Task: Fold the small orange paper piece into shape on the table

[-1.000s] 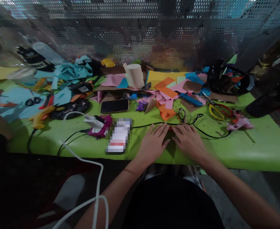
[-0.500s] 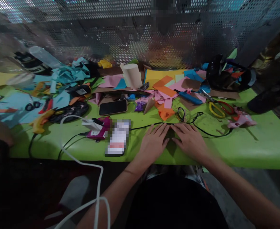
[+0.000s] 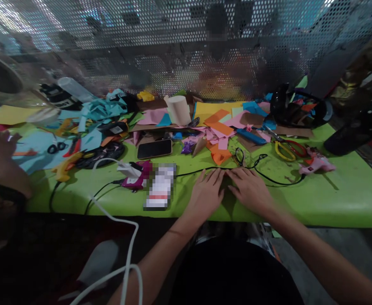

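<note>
My left hand (image 3: 207, 192) lies flat on the green tabletop (image 3: 300, 203), its fingers stretched forward. Beside it rests my right hand (image 3: 249, 188), also flat, and the fingertips of the two hands nearly meet. A black cable (image 3: 192, 173) runs along the table right at my fingertips; whether they press on it I cannot tell. It leads right to a pink glue gun (image 3: 319, 164). Just beyond the hands are an orange paper piece (image 3: 220, 156) and a loop of black cord. Left of my left hand lies a phone with a blurred lit screen (image 3: 161, 186).
Yellow-and-red-handled scissors (image 3: 285, 150) lie at right. Paper scraps, a white paper roll (image 3: 178, 110) and a dark phone (image 3: 154, 149) fill the back. At left are a yellow glue gun (image 3: 67, 167), a white cable (image 3: 131, 241) and another person's hand (image 3: 0, 146). A perforated metal panel (image 3: 160, 55) stands behind.
The view has shifted slightly, so the table's left side shows more. My hands stay flat in the same place. The other person's hand at left shows more fully.
</note>
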Demonstrator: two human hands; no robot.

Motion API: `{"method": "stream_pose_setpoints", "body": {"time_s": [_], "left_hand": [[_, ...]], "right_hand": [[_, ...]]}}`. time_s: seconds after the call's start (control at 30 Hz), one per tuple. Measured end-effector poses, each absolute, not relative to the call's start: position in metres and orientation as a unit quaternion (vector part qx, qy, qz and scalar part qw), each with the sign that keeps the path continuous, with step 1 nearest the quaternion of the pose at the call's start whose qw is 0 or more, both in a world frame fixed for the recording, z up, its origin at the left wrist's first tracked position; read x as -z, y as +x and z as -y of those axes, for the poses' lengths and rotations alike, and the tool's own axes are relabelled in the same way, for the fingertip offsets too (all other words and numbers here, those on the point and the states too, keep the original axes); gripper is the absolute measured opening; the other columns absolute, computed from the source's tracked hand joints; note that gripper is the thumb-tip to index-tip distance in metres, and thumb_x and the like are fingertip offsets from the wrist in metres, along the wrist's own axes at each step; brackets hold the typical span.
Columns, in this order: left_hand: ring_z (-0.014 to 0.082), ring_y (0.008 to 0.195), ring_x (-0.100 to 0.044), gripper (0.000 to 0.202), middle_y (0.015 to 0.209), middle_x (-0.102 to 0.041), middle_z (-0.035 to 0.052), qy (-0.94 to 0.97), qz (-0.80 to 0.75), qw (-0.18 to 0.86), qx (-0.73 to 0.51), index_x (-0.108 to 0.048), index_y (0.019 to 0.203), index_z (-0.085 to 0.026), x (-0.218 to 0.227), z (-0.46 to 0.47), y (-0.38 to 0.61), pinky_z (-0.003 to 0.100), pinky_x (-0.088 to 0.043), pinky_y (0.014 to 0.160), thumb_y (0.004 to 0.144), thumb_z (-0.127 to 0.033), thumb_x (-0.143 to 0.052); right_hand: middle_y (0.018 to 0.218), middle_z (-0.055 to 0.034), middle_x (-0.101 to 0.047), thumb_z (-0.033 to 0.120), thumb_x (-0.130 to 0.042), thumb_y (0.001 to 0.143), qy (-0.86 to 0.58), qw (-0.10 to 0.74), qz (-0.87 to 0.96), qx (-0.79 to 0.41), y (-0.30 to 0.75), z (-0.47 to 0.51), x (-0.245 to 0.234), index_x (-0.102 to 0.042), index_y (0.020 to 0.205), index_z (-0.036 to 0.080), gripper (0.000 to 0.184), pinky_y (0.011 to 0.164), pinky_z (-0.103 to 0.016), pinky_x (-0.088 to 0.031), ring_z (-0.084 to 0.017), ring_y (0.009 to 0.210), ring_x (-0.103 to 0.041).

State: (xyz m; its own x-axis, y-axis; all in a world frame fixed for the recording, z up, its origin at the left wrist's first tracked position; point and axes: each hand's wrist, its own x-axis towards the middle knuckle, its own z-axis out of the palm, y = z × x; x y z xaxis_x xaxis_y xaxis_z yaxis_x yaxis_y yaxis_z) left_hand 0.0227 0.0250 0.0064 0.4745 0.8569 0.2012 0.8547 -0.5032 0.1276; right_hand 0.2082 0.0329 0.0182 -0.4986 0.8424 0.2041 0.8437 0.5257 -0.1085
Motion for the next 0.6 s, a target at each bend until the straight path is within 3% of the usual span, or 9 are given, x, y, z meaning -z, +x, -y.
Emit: {"method": "stream_pose_setpoints", "body": {"time_s": [0.6], "left_hand": [[0.0238,0.137,-0.047,0.053,0.150,-0.049,0.0113,0.860,-0.496,0.012,-0.122,-0.044,0.144,-0.014,-0.0087,-0.0197,0.0217,0.048,-0.030,0.118,0.095,-0.032,-0.050]], "right_hand": [[0.125,-0.0117,-0.065,0.028,-0.056,0.095,-0.478,0.106,0.872,0.006,0.2086,-0.0329,-0.0199,-0.055,0.136,0.013,0.044,0.097,-0.041,-0.040,-0.027,0.114,-0.056]]}}
